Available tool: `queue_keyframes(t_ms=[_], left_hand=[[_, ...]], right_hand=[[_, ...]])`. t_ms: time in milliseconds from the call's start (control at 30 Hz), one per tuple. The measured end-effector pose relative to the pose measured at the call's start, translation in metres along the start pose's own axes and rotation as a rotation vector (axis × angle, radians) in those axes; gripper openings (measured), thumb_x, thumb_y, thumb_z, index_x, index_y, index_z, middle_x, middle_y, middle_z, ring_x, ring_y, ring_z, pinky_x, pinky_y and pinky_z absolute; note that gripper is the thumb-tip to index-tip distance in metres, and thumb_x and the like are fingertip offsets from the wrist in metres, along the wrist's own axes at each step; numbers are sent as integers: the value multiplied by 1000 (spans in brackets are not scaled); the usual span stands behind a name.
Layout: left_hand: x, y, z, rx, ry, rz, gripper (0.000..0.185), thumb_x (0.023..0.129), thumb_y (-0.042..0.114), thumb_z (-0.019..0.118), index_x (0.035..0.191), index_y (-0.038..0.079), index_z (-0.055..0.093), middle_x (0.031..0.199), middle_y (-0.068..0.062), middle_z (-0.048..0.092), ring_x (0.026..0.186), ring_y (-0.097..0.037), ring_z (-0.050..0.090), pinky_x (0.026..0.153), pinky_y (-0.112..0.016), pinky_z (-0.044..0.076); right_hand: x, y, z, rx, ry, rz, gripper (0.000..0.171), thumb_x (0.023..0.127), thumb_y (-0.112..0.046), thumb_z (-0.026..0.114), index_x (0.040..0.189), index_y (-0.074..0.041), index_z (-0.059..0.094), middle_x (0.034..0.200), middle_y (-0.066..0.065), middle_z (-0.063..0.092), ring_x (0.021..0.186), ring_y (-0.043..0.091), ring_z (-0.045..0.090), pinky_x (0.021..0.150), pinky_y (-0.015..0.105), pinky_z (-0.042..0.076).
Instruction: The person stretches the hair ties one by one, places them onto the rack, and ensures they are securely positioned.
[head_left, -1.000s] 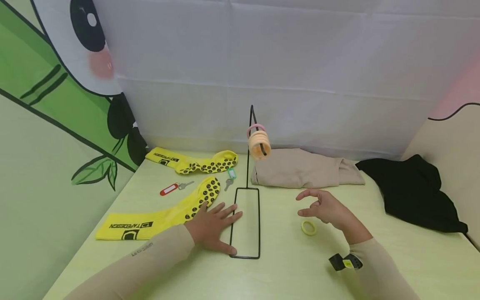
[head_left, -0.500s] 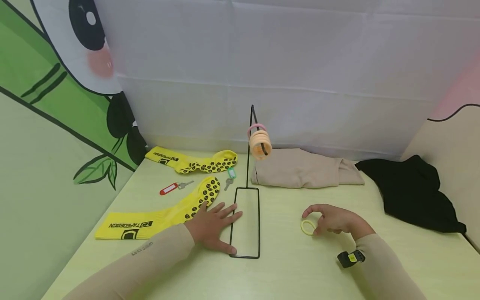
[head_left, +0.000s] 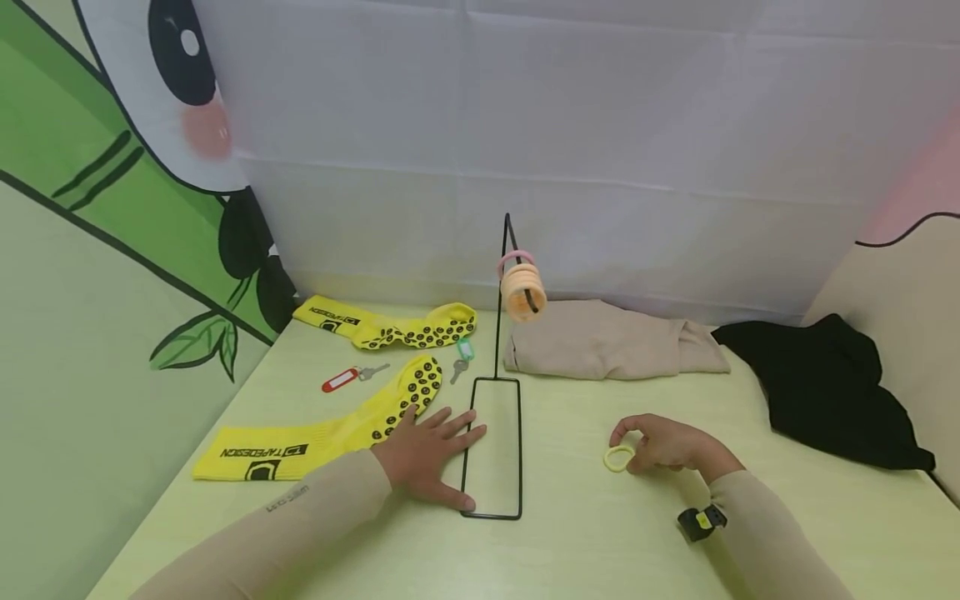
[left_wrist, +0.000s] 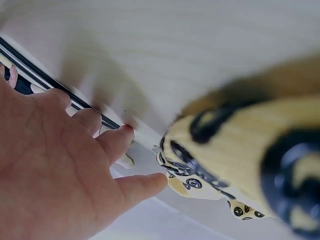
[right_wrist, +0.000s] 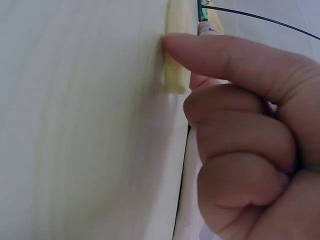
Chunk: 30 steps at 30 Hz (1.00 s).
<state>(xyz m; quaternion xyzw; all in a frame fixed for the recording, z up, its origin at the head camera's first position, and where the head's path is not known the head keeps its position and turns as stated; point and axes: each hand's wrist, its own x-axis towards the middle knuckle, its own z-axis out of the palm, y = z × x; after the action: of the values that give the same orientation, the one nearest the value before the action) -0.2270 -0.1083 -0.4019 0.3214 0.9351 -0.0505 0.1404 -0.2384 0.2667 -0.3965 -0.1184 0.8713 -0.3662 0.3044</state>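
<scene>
Left hand (head_left: 423, 458) lies flat, fingers spread, on the counter (head_left: 585, 533); fingertips touch the base loop of the black wire stand (head_left: 491, 446), just beside a yellow sock (head_left: 322, 433). Right hand (head_left: 667, 442) pinches the yellow hair tie (head_left: 618, 457) between thumb and forefinger, other fingers curled; the tie rests on the counter, right of the stand's base. More ties (head_left: 519, 287) hang stacked on the stand's hook. Beige cloth (head_left: 607, 342) and black cloth (head_left: 832, 383) lie behind.
</scene>
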Motion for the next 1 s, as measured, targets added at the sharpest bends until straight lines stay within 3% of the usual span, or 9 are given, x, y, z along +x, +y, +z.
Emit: queue_keyframes(t_ms=[233,467,733,1000], left_hand=[[0,0,1,13,-1,-8,103,64,89,37,148,37,11,157,8,9,143,-28,16,107,-66,12],[-1,0,1,8,6,-4,103,64,89,38,148,37,11,157,8,10,143,-28,16,106,-67,12],[-2,2,-1,0,19,2,102,65,87,40,148,35,14,157,7,12,143,-29,18,106,-67,13],[-1,1,0,-7,17,1,102,65,88,40,148,35,13,157,6,11,143,-29,18,105,-68,13]], right_hand=[[1,-3,2,-74,26,-81,33,73,1,65,104,-8,56,55,-5,36,45,8,28,43,20,23],[5,-1,4,-160,108,-159,23,72,-2,69,94,-4,60,62,-4,45,50,7,39,47,20,34],[0,-16,7,-197,161,-197,24,73,-6,71,94,-5,60,53,-8,35,47,5,33,44,18,29],[-13,-48,16,-213,135,-243,23,74,-6,69,94,-7,60,50,-9,31,44,4,29,42,17,26]])
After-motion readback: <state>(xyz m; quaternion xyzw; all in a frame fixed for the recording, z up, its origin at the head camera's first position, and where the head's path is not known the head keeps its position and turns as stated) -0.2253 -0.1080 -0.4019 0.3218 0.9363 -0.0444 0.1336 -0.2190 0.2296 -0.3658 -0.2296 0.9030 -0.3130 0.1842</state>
